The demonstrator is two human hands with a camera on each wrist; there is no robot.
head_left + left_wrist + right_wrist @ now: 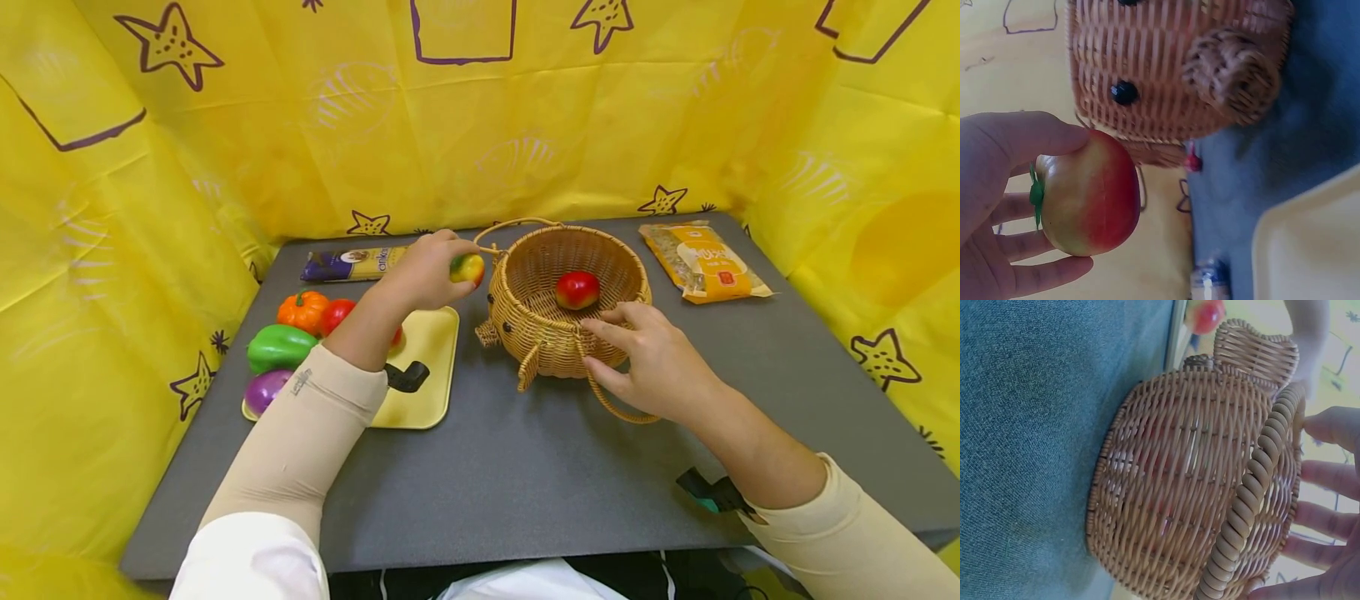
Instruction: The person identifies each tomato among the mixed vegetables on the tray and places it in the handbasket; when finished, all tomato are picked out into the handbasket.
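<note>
On the left of the grey counter point(517, 492), a yellow tray point(438, 358) carries, from near to far at its left side, a purple vegetable point(266, 392), a green pepper point(279, 347) and an orange pumpkin point(303, 312). A red round piece point(337, 314) lies right of the pumpkin, and another red one shows partly behind the left wrist. Beyond the tray, a blue-and-yellow packet point(352, 263) lies at the far edge, its right end behind the arm.

Next comes the left hand point(426, 273), its grip closed round a red-and-yellow fruit point(471, 270) with green leaves, the thumb on one side and fingers on the other. The fruit is held up just left of the wicker basket point(555, 354); whether they touch is unclear.

The basket stands upright, its animal snout facing left, one handle at the far left and another hanging at the near right. A red fruit point(577, 290) lies inside. At the near right rim is the right hand point(660, 358), its grip loose, fingers extended to the rim, thumb spread. Far right, an orange packet point(705, 260) lies flat.
</note>
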